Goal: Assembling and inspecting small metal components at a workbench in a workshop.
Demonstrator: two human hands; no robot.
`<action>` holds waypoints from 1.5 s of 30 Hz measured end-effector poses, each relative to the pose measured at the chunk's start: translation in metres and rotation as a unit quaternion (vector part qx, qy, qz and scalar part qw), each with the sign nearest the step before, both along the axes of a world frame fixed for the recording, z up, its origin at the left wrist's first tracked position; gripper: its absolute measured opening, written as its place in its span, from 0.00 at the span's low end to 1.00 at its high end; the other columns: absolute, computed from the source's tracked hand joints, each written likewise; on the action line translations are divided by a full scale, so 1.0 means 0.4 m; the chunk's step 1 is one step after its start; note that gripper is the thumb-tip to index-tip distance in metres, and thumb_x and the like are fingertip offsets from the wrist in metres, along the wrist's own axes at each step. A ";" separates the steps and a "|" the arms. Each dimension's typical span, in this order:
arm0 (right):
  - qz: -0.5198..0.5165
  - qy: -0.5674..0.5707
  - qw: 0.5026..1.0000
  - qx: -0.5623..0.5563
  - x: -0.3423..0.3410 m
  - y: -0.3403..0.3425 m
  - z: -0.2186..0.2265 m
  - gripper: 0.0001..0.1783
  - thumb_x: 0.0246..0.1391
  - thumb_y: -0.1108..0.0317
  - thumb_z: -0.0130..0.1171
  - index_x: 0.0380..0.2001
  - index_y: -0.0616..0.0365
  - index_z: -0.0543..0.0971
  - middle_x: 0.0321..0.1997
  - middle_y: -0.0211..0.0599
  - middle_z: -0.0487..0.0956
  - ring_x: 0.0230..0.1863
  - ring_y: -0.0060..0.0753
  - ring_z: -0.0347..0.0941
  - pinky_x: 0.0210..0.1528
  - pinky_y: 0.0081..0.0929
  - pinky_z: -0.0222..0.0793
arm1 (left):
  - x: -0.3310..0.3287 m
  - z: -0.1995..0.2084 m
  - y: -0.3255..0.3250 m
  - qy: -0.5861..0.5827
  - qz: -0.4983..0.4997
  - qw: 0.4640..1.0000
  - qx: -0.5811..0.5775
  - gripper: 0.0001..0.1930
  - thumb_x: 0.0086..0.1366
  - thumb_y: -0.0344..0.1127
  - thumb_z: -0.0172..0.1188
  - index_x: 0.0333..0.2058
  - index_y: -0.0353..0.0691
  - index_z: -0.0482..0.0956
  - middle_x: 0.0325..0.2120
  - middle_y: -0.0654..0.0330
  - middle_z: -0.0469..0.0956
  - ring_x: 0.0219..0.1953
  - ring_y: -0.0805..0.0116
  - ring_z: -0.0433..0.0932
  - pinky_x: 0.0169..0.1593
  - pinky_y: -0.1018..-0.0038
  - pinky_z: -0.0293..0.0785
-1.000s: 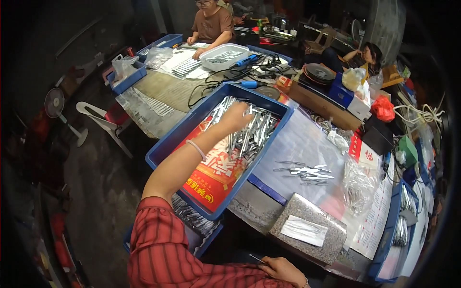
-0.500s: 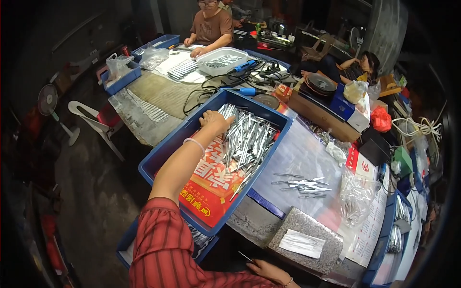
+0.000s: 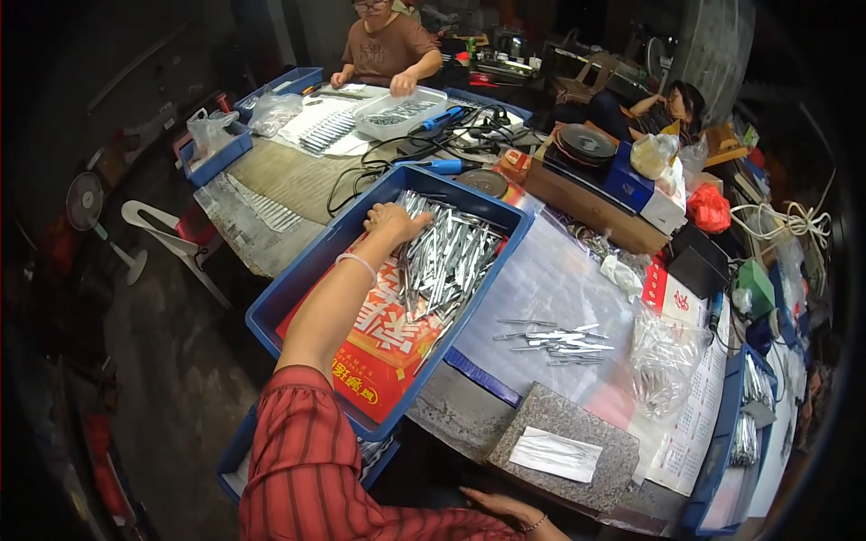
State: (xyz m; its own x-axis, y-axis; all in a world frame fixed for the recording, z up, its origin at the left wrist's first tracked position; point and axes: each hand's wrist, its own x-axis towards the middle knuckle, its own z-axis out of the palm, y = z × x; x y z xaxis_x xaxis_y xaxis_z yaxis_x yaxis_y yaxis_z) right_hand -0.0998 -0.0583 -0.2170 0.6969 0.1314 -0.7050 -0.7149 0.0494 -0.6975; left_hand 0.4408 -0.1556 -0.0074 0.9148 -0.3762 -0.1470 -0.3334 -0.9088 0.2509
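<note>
My left hand [image 3: 393, 222] reaches into a blue plastic bin [image 3: 262, 311], at the edge of a heap of slim silvery metal pieces [image 3: 454, 257]. Its fingers bend down with the thumb spread apart, touching the heap; nothing shows gripped in it. A red printed bag [image 3: 365, 361] lies under the pieces and lines the bin. Low in the picture, my right hand [image 3: 499, 505] is in shadow below the table edge, near a stone slab [image 3: 550, 410]. Its fingers point left and are partly hidden, so any grip cannot be made out.
Several metal pieces [image 3: 564, 341] lie on a plastic sheet [image 3: 487, 338] right of the bin. A folded white cloth [image 3: 557, 454] rests on the slab. Blue-handled tools with cables [image 3: 442, 167] sit beyond. Across the table a person [image 3: 390, 50] works by a white tub [image 3: 361, 126].
My left hand has eased its fingers and its thumb now stands out from the pieces. The thin metal piece by my right hand no longer shows. The view has shifted slightly.
</note>
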 end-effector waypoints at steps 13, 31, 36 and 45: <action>-0.070 0.036 0.991 0.108 0.004 0.001 -0.023 0.27 0.65 0.42 0.46 0.45 0.56 0.78 0.33 0.27 0.74 0.35 0.21 0.67 0.42 0.21 0.66 | 0.095 -0.067 -0.069 0.079 0.068 0.992 -0.067 0.58 0.47 0.69 0.65 0.60 0.21 0.57 0.61 0.40 0.64 0.63 0.47 0.64 0.64 0.59 0.61; -0.041 -0.114 0.992 -0.044 0.056 -0.043 0.138 0.19 0.65 0.53 0.50 0.32 0.58 0.78 0.26 0.33 0.75 0.29 0.28 0.69 0.36 0.26 0.69 | 0.167 -0.094 -0.020 -0.015 -0.040 0.989 -0.141 0.34 0.51 0.57 0.64 0.39 0.24 0.80 0.41 0.38 0.80 0.47 0.44 0.79 0.51 0.60 0.74; -0.025 -0.203 0.977 -0.060 0.036 -0.044 0.063 0.19 0.66 0.55 0.49 0.34 0.60 0.77 0.29 0.36 0.75 0.32 0.31 0.70 0.39 0.30 0.70 | 0.175 -0.096 -0.001 -0.040 -0.092 0.982 -0.162 0.30 0.50 0.53 0.61 0.33 0.22 0.80 0.36 0.34 0.79 0.42 0.41 0.80 0.48 0.58 0.74; -0.044 -0.182 0.981 -0.049 0.054 -0.043 0.090 0.24 0.63 0.48 0.51 0.23 0.56 0.78 0.21 0.32 0.75 0.25 0.28 0.68 0.31 0.28 0.67 | 0.133 -0.045 0.017 -0.028 -0.128 0.979 -0.155 0.24 0.50 0.50 0.60 0.28 0.28 0.81 0.30 0.37 0.80 0.37 0.44 0.81 0.44 0.58 0.74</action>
